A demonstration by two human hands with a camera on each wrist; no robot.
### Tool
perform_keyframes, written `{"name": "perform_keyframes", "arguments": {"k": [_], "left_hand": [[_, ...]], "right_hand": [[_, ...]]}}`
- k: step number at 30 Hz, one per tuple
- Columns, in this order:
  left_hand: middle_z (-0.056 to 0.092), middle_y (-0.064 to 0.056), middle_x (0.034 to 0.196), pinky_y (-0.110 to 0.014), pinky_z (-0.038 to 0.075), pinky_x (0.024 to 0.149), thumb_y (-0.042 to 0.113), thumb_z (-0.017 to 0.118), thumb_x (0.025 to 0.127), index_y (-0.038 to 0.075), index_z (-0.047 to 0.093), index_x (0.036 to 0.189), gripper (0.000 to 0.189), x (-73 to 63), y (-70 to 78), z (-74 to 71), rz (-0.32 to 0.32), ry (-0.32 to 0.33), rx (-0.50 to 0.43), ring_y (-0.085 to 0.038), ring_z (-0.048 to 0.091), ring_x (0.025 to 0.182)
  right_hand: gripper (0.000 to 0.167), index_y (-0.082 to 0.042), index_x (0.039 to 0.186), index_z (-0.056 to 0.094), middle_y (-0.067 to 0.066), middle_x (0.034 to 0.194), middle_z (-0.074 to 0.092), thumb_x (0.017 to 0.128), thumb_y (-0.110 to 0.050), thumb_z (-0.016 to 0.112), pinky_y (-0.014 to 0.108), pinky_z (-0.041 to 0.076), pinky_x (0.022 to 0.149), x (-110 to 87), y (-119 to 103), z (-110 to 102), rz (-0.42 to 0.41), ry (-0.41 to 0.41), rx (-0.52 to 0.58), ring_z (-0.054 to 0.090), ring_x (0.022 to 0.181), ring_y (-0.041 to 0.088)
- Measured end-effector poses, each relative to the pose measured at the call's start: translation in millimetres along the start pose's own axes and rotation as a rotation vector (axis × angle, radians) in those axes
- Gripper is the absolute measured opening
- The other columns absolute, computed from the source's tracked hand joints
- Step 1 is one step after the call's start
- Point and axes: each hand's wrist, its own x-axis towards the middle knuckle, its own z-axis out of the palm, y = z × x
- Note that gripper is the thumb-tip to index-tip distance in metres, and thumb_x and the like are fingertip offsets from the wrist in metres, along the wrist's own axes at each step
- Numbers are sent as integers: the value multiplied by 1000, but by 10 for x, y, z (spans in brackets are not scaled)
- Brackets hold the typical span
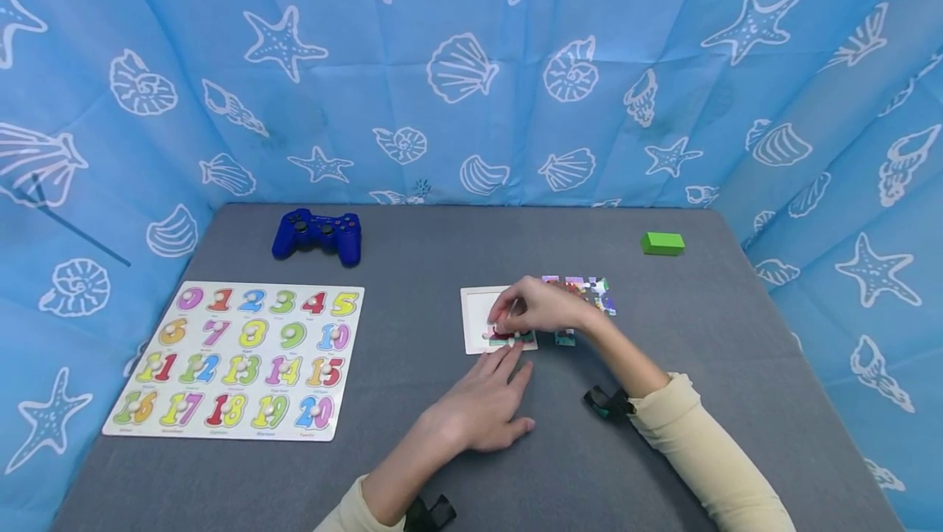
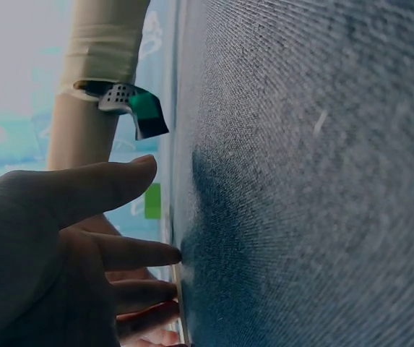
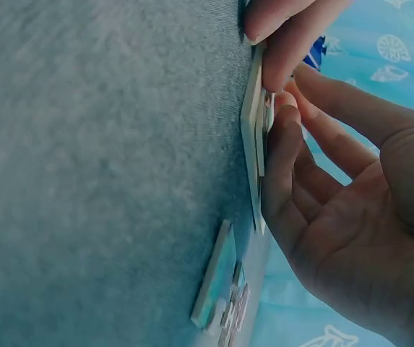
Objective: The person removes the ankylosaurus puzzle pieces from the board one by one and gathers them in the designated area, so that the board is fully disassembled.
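A white puzzle tray (image 1: 473,307) lies at the middle of the table, with a few jigsaw pieces (image 1: 525,339) along its near edge. My right hand (image 1: 545,307) reaches over it from the right, thumb and fingers pinching a small jigsaw piece (image 1: 499,332) low in the tray, mostly covered by the fingers. Straight fingertips of my left hand (image 1: 482,405) rest at the tray's near edge, its thumb spread to the side. Edge-on in the right wrist view, the tray (image 3: 251,130) shows both hands' fingertips at it.
Loose jigsaw pieces (image 1: 597,293) lie right of the tray, partly behind the right arm. A number board (image 1: 276,426) with pegged numerals lies to the left. A blue game controller (image 1: 318,234) sits at the back left, a green block (image 1: 662,243) at the back right.
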Motion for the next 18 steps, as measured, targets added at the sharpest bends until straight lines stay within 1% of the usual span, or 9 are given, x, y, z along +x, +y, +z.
{"name": "perform_keyframes", "arguments": {"k": [4, 9, 14, 18], "left_hand": [[21, -11, 183, -47, 26, 139, 52, 62, 108, 10, 41, 168, 76, 0, -4, 3, 3, 16, 17, -26, 19, 171], [24, -10, 182, -44, 26, 139, 53, 62, 108, 11, 43, 167, 75, -10, -3, -2, 2, 25, 33, -25, 21, 170], [26, -10, 181, -41, 26, 139, 53, 62, 108, 10, 44, 166, 74, -8, 3, 7, 9, 31, 50, -24, 23, 170], [26, -11, 181, -41, 26, 139, 52, 62, 108, 10, 44, 166, 74, -10, 5, 8, 18, 37, 58, -24, 23, 170]], "right_hand": [[14, -4, 112, 81, 6, 92, 80, 98, -5, 77, 20, 55, 68, 38, 19, 14, -3, -31, -16, 64, 75, 7], [15, -3, 110, 81, 6, 90, 77, 96, -4, 79, 20, 53, 66, 45, 2, 20, -6, -34, -30, 61, 73, 6], [16, -4, 112, 80, 4, 91, 72, 95, -5, 80, 19, 49, 64, 33, -11, 28, 20, -49, -11, 58, 71, 7], [15, -4, 111, 78, 6, 95, 73, 95, -3, 79, 21, 52, 65, 19, -12, 25, 21, -55, 25, 60, 73, 9]]}}
